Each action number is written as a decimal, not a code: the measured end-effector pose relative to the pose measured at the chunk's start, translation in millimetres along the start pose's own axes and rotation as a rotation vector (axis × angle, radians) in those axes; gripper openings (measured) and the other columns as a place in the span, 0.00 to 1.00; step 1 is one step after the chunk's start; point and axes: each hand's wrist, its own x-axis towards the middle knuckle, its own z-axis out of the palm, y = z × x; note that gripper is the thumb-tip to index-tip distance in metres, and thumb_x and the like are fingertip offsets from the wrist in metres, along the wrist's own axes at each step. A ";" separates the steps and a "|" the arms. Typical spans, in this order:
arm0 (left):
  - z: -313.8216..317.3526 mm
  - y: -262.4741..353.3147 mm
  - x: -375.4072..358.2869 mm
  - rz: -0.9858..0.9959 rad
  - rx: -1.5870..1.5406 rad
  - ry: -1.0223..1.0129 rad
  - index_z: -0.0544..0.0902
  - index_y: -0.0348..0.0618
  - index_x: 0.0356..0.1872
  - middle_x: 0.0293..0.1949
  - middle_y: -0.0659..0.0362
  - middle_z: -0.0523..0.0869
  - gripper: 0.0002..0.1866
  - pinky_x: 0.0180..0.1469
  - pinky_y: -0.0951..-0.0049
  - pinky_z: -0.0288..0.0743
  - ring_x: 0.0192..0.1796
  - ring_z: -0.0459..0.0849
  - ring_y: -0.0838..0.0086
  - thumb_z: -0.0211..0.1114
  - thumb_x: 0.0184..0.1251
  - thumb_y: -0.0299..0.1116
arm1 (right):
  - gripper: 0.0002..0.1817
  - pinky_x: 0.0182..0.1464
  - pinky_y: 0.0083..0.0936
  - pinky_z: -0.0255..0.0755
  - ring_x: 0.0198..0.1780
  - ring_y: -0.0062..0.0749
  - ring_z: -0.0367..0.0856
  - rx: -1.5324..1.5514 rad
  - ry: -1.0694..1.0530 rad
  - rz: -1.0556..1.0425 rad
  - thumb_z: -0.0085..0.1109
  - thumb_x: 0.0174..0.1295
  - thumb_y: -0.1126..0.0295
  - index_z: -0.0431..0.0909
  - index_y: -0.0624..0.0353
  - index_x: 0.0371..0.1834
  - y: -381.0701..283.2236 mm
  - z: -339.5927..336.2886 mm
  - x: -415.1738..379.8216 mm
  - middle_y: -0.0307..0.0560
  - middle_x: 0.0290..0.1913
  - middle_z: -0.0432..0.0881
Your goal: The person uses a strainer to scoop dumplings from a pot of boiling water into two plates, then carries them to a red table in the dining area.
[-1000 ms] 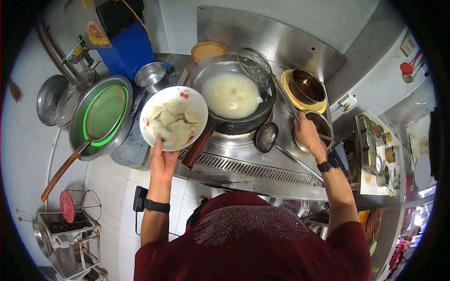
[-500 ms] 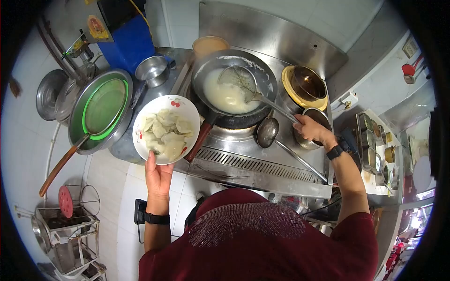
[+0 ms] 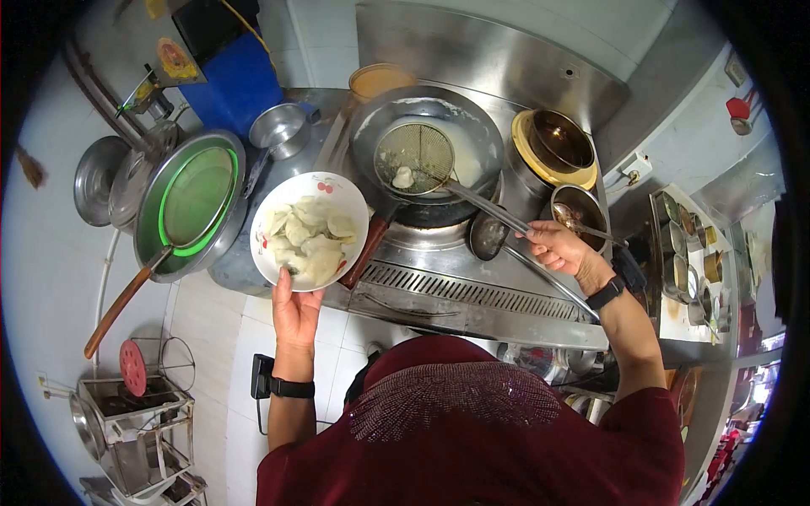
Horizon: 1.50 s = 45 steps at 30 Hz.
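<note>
My left hand (image 3: 297, 316) grips the near rim of a white bowl (image 3: 268, 200), its thumb on the edge. Pale dumplings (image 3: 310, 238) fill the bowl, which is held to the left of the wok (image 3: 483, 110). My right hand (image 3: 557, 246) is closed round the long metal handle of a wire-mesh strainer (image 3: 415, 152). The strainer's basket is over the wok, with a single dumpling (image 3: 403, 177) and small scraps in it. Cloudy whitish liquid (image 3: 468, 156) shows in the wok beside the basket. The wok's wooden handle (image 3: 369, 250) points toward me.
A ladle (image 3: 487, 236) rests on the stove right of the wok. Several pots (image 3: 561, 139) stand at the stove's right side. At left, a metal basin (image 3: 145, 244) holds a green-rimmed sieve (image 3: 201, 196). A small saucepan (image 3: 280, 131) sits behind the bowl.
The strainer has come up out of the liquid and shifted left, now showing a dumpling in its basket. My left hand still holds the bowl in nearly the same place.
</note>
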 end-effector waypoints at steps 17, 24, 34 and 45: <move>33.9 -19.1 56.0 -0.090 0.131 -0.126 0.59 0.42 0.58 0.57 0.52 0.66 0.24 0.59 0.57 0.61 0.59 0.65 0.61 0.52 0.62 0.35 | 0.05 0.07 0.11 0.43 0.09 0.12 0.51 -0.133 0.286 -0.281 0.42 0.62 0.69 0.64 0.58 0.37 -12.3 34.7 -50.7 0.34 0.16 0.61; 68.4 -43.3 80.2 -0.118 0.100 -0.209 0.59 0.44 0.58 0.57 0.52 0.66 0.22 0.58 0.56 0.64 0.58 0.66 0.61 0.51 0.63 0.34 | 0.15 0.16 0.20 0.59 0.13 0.26 0.66 -0.568 0.330 -0.531 0.45 0.61 0.70 0.63 0.63 0.49 -8.6 66.8 -83.0 0.42 0.17 0.69; 76.4 -47.9 73.3 -0.129 -0.021 -0.248 0.59 0.43 0.58 0.57 0.52 0.64 0.24 0.59 0.54 0.62 0.59 0.65 0.61 0.53 0.62 0.31 | 0.19 0.27 0.29 0.68 0.23 0.46 0.75 -1.108 0.713 -0.761 0.46 0.59 0.73 0.60 0.66 0.53 1.5 81.8 -98.0 0.60 0.24 0.73; 32.6 -22.0 36.5 -0.101 -0.001 -0.225 0.56 0.41 0.60 0.60 0.51 0.60 0.26 0.62 0.54 0.57 0.62 0.60 0.59 0.52 0.62 0.33 | 0.14 0.40 0.45 0.68 0.37 0.58 0.76 -1.525 0.913 -0.252 0.42 0.56 0.73 0.63 0.68 0.44 -12.9 1.6 -4.9 0.68 0.33 0.75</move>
